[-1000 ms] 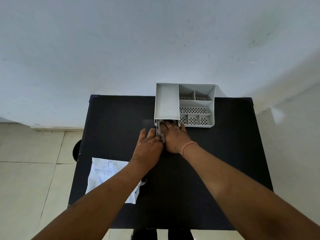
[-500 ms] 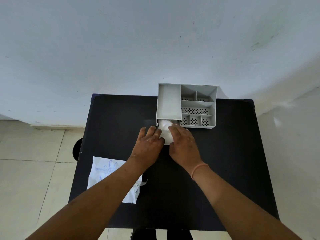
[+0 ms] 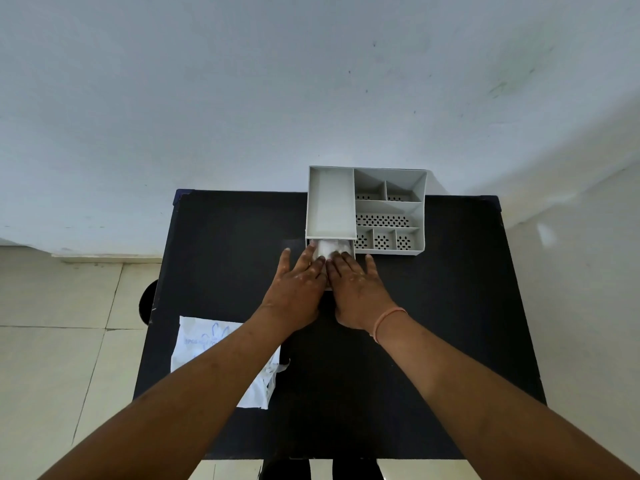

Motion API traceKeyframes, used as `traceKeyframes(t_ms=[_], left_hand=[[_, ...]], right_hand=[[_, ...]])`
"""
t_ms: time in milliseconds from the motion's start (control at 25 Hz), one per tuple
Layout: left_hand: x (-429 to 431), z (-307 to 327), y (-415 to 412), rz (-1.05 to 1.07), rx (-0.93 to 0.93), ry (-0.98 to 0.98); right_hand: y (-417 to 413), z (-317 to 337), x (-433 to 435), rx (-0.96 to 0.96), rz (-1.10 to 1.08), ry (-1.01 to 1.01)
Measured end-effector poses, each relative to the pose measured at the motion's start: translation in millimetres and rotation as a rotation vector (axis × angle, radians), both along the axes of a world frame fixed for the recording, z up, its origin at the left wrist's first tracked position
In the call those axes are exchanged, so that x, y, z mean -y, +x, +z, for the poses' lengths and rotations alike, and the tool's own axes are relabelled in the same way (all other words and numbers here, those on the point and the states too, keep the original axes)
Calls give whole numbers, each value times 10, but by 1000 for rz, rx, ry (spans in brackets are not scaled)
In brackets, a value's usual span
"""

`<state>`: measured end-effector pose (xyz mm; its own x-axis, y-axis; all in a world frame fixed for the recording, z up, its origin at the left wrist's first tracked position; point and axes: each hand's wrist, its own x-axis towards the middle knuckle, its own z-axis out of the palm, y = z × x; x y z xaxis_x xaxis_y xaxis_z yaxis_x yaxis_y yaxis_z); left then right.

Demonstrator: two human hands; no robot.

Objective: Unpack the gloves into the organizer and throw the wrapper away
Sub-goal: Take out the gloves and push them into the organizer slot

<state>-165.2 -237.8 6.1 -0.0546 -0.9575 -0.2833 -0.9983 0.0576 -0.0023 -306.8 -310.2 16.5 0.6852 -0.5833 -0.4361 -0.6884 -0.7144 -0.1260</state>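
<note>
A grey organizer [image 3: 419, 209] with several compartments stands at the table's far edge. Its low front drawer [image 3: 353, 250] is pulled out toward me and holds a white bundle of gloves [image 3: 325, 248]. My left hand [image 3: 297, 286] and my right hand [image 3: 357, 289] lie palm down side by side over the drawer, fingers stretched out. Their fingertips press on the gloves, and the hands hide the drawer's near part. The torn white wrapper [image 3: 202, 344] with blue print lies flat at the table's left edge, partly under my left forearm.
The black table [image 3: 436, 323] stands against a white wall. A dark round object [image 3: 147, 303] shows beside the table's left edge, over a pale tiled floor [image 3: 62, 341]. The table's right half is bare black surface.
The glove bundle has gone from between my fingers in front of the organizer into the pulled-out drawer. Both hands have flattened on top of it.
</note>
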Motion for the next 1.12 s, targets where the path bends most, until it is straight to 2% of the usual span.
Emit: traceKeyframes(t_ms=[80, 160, 280, 440, 560, 680, 800, 880, 1040, 1120], left_hand=[[20, 30, -2, 0, 16, 33], [29, 56, 8, 25, -13, 26], [37, 93, 85, 50, -53, -49], [37, 44, 178, -1, 1, -122], [108, 52, 181, 150, -76, -96], [200, 61, 190, 412, -312, -47], [286, 75, 208, 504, -483, -77], [348, 90, 203, 649, -633, -54], [430, 149, 198, 1210, -1119, -43], [432, 195, 188, 1402, -1387, -18]], right_hand=[[-23, 6, -6, 109, -30, -27], [-80, 9, -54, 249, -72, -146], [-175, -21, -73, 319, -211, -218], [-209, 16, 51, 265, -400, -92], [-187, 37, 222, 226, -495, 84], [-127, 30, 364, 227, -519, 115], [-64, 15, 405, 251, -536, 108], [-39, -13, 437, 341, -600, 109], [33, -53, 458, 608, -929, 243], [68, -84, 437, 686, -1097, 332]])
